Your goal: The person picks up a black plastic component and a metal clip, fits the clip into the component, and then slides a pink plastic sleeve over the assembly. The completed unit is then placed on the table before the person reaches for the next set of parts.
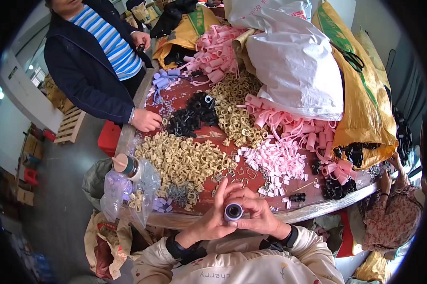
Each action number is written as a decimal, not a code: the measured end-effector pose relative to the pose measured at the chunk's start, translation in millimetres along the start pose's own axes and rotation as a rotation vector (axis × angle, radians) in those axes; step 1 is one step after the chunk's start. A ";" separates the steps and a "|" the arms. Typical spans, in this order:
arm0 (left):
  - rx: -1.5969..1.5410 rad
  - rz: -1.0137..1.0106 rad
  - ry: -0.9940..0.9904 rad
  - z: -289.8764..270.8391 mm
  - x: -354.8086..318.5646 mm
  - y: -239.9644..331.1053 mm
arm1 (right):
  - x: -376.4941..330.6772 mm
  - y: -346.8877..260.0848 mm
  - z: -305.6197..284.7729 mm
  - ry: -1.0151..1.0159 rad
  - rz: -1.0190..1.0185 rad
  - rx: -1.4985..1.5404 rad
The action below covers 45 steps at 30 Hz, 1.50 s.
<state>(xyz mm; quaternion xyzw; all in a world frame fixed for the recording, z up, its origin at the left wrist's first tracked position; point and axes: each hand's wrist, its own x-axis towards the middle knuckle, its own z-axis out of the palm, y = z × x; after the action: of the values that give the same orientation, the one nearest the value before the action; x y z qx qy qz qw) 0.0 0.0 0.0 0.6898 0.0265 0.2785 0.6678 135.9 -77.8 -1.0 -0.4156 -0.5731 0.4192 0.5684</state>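
Both your hands, left hand and right hand, pinch a small dark-centred roller at the table's near edge; loosening either grip could drop it into your lap.

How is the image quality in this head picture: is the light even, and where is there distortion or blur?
Head view: soft, even light with no hard shadows; the white bag is bright but keeps its folds. Strong fisheye bending curves the table edge, and a black rim cuts off the corners. The centre is sharp: both hands and the small black-centred roller they hold; the floor at far left is softer.
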 end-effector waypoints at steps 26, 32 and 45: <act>0.240 -0.187 -0.175 -19.7 -6.5 -2.3 | 15.4 6.0 -1.9 -0.047 -0.065 -0.016; 0.402 -0.139 -0.196 -14.3 -5.6 2.6 | 10.0 1.5 -7.7 -0.101 -0.073 -0.001; 0.154 -0.248 -0.065 -17.5 -15.7 0.1 | 11.2 2.6 0.5 -0.139 -0.109 0.013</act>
<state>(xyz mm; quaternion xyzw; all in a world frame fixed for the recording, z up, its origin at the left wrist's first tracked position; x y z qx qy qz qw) -20.6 9.4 -6.2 0.7390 0.1113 0.1687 0.6426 135.3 -66.3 -0.1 -0.3499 -0.6303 0.4191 0.5519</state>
